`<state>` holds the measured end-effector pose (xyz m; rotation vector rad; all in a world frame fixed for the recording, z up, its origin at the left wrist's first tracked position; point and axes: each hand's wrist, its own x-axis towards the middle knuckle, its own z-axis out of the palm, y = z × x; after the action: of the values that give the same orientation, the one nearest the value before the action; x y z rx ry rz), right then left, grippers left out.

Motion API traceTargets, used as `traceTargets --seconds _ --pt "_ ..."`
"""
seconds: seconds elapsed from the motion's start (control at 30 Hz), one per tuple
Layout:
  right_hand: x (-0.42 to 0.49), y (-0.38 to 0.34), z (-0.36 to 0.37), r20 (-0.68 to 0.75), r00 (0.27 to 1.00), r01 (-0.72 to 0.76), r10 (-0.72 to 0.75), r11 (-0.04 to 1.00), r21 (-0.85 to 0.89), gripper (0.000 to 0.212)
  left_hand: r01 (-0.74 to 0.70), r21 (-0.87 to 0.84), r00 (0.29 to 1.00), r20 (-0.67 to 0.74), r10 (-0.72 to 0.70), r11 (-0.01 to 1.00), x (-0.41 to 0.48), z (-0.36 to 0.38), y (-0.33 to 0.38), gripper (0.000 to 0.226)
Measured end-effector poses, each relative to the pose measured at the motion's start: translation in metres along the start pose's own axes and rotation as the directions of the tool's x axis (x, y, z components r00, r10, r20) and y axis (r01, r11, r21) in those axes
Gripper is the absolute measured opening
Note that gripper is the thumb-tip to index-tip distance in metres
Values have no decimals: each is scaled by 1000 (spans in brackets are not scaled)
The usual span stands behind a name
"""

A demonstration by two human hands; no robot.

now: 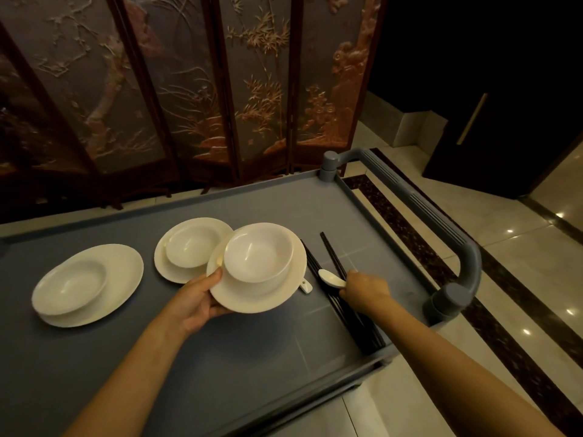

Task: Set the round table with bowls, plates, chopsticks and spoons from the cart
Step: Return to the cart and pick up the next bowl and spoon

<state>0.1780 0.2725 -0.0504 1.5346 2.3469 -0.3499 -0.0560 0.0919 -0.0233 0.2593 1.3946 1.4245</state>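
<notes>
My left hand (pixel 197 298) grips the near-left rim of a white plate (pixel 252 298), lifted a little above the grey cart top (pixel 220 357). A white bowl (pixel 257 252) sits in that plate. My right hand (pixel 364 290) is closed on a white spoon (pixel 329 277) and touches the black chopsticks (pixel 331 253) lying along the cart's right side. A second spoon's handle (pixel 305 287) pokes out from under the held plate. Two more plate-and-bowl sets rest on the cart: one in the middle (pixel 189 247), one at the left (pixel 85 285).
The cart's grey handle (pixel 441 222) curves along its right end. A carved folding screen (pixel 189 89) stands right behind the cart. Polished tile floor (pixel 520 263) lies to the right, with a dark door (pixel 504 105) beyond. The round table is not in view.
</notes>
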Motion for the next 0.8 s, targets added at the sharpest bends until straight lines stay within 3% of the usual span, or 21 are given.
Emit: traceTargets --seconds 0.33,0.5,0.53,0.6,0.7,0.8 --pt "-9 9 11 -153 986 61 -64 998 -24 23 -2 10 1000 -11 2 1000 -7 2 0 25" --pt "-14 17 -30 -178 984 36 29 936 350 24 -4 21 1000 10 4 1000 -10 4 3 26" --pt "-16 18 -41 -175 984 43 47 879 475 20 -5 28 1000 18 4 1000 -10 6 4 25" --pt "-26 18 -57 -133 989 64 64 625 778 11 1 39 999 44 -3 999 -12 13 6 21" --pt "-50 12 -69 -92 994 72 65 265 961 17 9 85 994 111 -19 996 -11 25 11 16" --pt "-75 5 -68 -50 997 39 61 164 986 20 29 141 978 199 -58 990 -11 40 13 16"
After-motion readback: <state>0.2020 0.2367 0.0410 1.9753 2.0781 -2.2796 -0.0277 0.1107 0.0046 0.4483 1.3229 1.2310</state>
